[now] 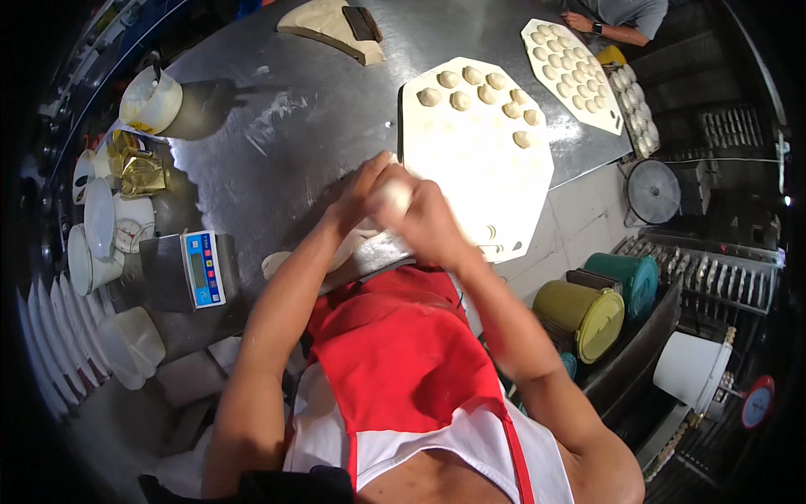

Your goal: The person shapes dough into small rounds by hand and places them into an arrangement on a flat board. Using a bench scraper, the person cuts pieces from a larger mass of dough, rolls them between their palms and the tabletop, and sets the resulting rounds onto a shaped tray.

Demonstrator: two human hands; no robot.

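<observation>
My left hand (pixel 365 185) and my right hand (pixel 424 214) are closed together round a pale dough ball (pixel 395 197), partly hidden and blurred by my fingers. They are over the steel table (pixel 285 160), beside the left edge of a cream octagonal board (pixel 478 168) that bears several small dough balls (pixel 459 101) at its far part. Behind and below my hands lies a strip of pale dough (pixel 340 256) near the table's front edge, partly hidden by my forearms.
A digital scale (pixel 201 269), gold packet (pixel 143 172) and white pot (pixel 151 109) are left; a dough slab (pixel 319 34) lies behind. At back right are another filled board (pixel 546 76) and a person's arm (pixel 625 34). Lidded bins (pixel 579 323) stand right, below the table.
</observation>
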